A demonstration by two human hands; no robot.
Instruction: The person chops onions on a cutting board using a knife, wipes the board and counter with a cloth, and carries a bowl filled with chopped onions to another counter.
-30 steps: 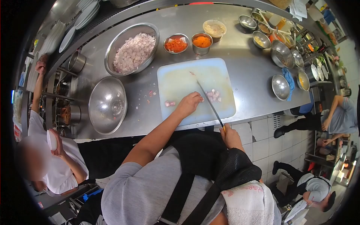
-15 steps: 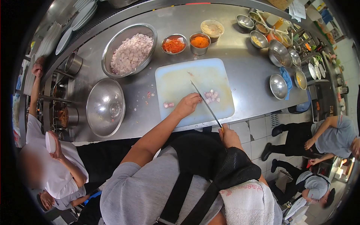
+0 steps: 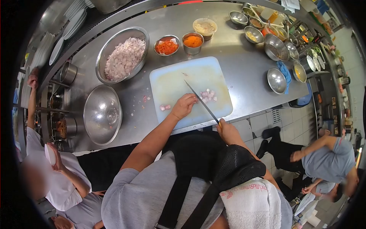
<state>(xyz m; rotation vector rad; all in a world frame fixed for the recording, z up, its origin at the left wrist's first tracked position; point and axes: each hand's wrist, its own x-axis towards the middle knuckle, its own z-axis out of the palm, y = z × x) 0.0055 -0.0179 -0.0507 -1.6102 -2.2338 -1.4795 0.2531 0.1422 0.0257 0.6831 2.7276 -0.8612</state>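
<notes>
My right hand [image 3: 230, 133] is wrapped round the handle of a long kitchen knife [image 3: 204, 102]. Its blade slants up and left over the white cutting board [image 3: 167, 82]. Just left of the blade my left hand [image 3: 184, 105] rests on the board, fingers curled together; whatever lies under the fingertips is hidden. Several peeled shallots [image 3: 208, 95] sit in a group right of the blade. Two shallot pieces [image 3: 165, 107] lie near the board's left edge. A small scrap shows by the knife tip.
A steel bowl of chopped shallots [image 3: 126, 59] and an empty steel bowl [image 3: 102, 115] stand left. Behind the board are shredded orange-red food [image 3: 167, 46], an orange-filled tin [image 3: 192, 42] and a plastic tub [image 3: 205, 27]. More bowls [image 3: 277, 81] stand right. Co-workers are on both sides.
The view has shifted, so the counter sits slightly further left. My hands and the knife keep nearly the same pose over the board. Co-workers at right have moved.
</notes>
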